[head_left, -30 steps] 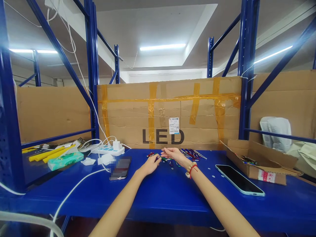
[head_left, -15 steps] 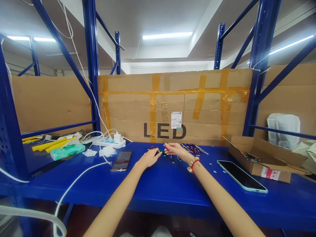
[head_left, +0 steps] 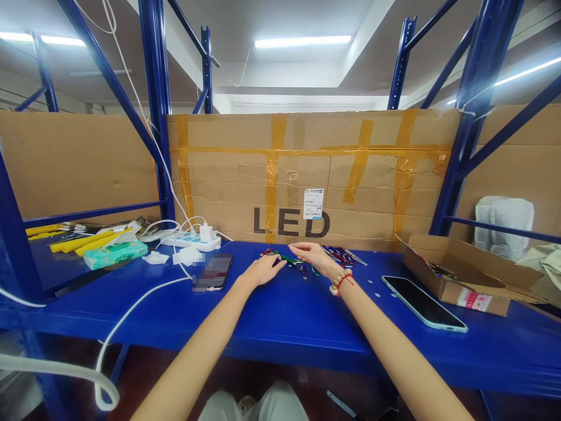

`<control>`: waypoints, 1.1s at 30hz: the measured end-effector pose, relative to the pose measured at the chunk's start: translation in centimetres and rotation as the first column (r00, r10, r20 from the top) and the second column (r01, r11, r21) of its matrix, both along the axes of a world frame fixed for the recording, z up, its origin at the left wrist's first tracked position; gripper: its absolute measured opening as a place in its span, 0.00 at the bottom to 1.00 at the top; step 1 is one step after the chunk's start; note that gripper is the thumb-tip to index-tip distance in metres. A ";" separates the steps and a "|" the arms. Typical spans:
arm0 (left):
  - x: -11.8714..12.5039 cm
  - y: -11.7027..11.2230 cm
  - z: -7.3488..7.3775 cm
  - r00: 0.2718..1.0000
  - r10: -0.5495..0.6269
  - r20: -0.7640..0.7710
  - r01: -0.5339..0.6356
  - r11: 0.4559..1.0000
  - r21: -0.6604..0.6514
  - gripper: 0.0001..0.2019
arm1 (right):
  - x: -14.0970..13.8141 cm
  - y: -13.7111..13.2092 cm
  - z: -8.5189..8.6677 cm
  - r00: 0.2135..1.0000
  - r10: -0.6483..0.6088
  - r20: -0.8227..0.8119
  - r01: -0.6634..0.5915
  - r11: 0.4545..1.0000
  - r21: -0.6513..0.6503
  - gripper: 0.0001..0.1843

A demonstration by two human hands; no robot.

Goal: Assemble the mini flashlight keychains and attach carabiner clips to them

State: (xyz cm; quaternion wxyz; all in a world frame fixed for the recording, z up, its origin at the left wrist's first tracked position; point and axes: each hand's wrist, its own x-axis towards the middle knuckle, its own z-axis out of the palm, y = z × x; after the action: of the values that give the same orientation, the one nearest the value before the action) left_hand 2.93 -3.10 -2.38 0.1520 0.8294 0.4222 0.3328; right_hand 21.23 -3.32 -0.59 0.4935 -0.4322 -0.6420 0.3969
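Observation:
Both my hands rest far out on the blue shelf top (head_left: 280, 316), in front of the big "LED" cardboard box (head_left: 307, 175). My left hand (head_left: 260, 271) has its fingers curled and pinches a small green carabiner-like clip (head_left: 288, 259). My right hand (head_left: 313, 255), with a bead and red-string bracelet at the wrist, also closes its fingers on that clip from the other side. More small coloured clips (head_left: 342, 255) lie scattered just behind and to the right of my hands.
A phone (head_left: 213, 272) on a white cable lies left of my hands, a second phone (head_left: 423, 302) lies to the right. An open cardboard box (head_left: 464, 275) stands at far right. A power strip (head_left: 190, 238), tissue pack (head_left: 114, 254) and yellow sticks (head_left: 90, 241) are at left.
The camera has tilted down, so my knees now show below the shelf. My hands stay together at the green clip with only small finger movements.

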 end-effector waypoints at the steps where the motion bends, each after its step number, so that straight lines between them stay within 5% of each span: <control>1: 0.0 0.0 0.0 1.000 -0.002 0.000 0.002 1.000 0.000 0.14 | -0.1 -0.1 0.0 1.000 -0.010 0.004 0.010 1.000 0.015 0.20; 13: 0.3 0.0 -0.1 1.000 -0.011 -0.013 0.011 1.000 0.000 0.13 | -2.0 -0.2 -0.5 0.997 0.002 0.080 -0.014 0.989 0.148 0.17; 22: 0.3 -0.4 0.2 0.992 -0.002 -0.129 0.001 1.000 -0.004 0.19 | -1.8 -0.3 -0.6 0.991 -0.026 0.135 -0.006 0.973 0.229 0.18; 33: 0.2 -0.4 0.6 0.991 -0.046 -0.122 0.059 0.993 0.098 0.13 | -0.4 -0.1 -0.3 0.977 -0.108 0.183 0.058 0.965 0.258 0.19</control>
State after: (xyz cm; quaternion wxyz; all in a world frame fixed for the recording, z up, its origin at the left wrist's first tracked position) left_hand 3.14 -3.54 -1.79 0.0930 0.8653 0.3911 0.2996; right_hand 20.81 -3.42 -0.85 0.4949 -0.4297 -0.7137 0.2471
